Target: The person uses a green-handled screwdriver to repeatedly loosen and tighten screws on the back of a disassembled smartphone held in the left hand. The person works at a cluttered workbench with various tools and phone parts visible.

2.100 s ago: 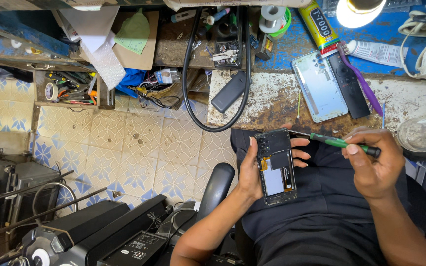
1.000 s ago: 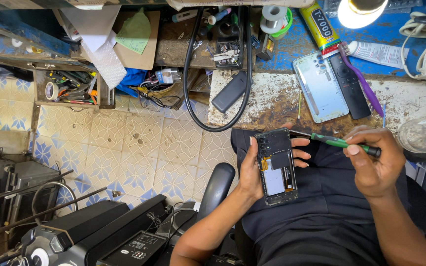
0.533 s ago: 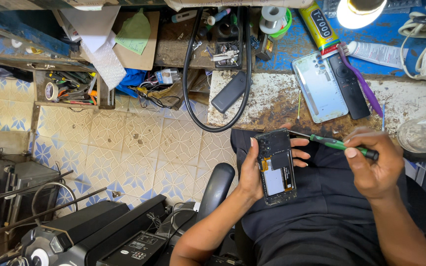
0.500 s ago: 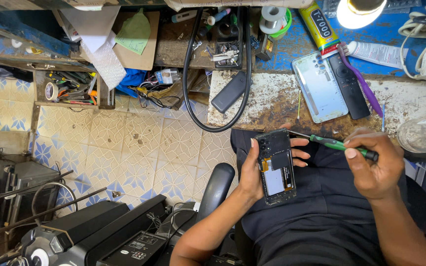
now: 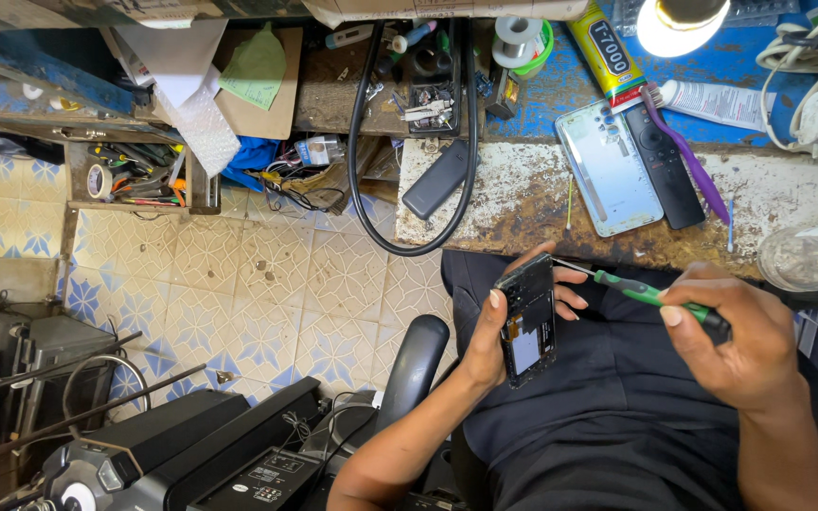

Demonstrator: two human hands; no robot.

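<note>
My left hand [image 5: 496, 331] grips an opened black phone [image 5: 528, 317] with its back cover off, held upright over my lap. Inner parts and a pale patch show on its exposed side. My right hand [image 5: 736, 341] holds a green-handled screwdriver [image 5: 650, 295], its thin metal tip reaching left to the phone's upper edge. A pale blue phone back cover [image 5: 607, 176] lies on the worn bench [image 5: 513, 203] just beyond my hands, beside a black remote [image 5: 665, 166].
The bench also carries a purple toothbrush [image 5: 688, 159], a glue tube [image 5: 608, 52], a lit lamp [image 5: 679, 21], a solder spool [image 5: 521, 33] and a clear jar [image 5: 811, 257]. A black cable loop [image 5: 409, 142] hangs left of the bench. Black equipment [image 5: 191, 445] stands on the tiled floor.
The phone has tilted more on edge in my left hand. The screwdriver tip stays at its top edge and both hands remain in place.
</note>
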